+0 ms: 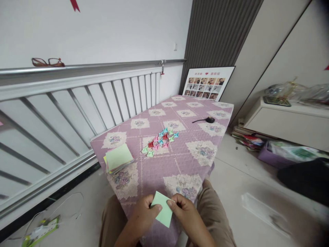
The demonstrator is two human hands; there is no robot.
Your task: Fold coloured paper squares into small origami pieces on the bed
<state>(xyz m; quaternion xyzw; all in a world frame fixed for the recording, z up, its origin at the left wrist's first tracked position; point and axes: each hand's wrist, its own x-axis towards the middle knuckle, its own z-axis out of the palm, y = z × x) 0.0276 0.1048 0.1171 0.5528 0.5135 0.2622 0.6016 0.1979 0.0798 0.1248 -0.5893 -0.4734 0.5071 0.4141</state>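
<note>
- Pale green square paper sheet at 6 o'clock of the view, over the near edge of the purple floral quilted tablecloth.
- Sheet stands on a corner, long axis roughly 11-to-5.
- Left hand pinches its left edge, right hand pinches its right edge.
- Small folded multicolour paper pieces at 12 o'clock from the hands, stack of pastel paper sheets at 10.
- Photo collage poster at 1 o'clock, heading too small to read.
</note>
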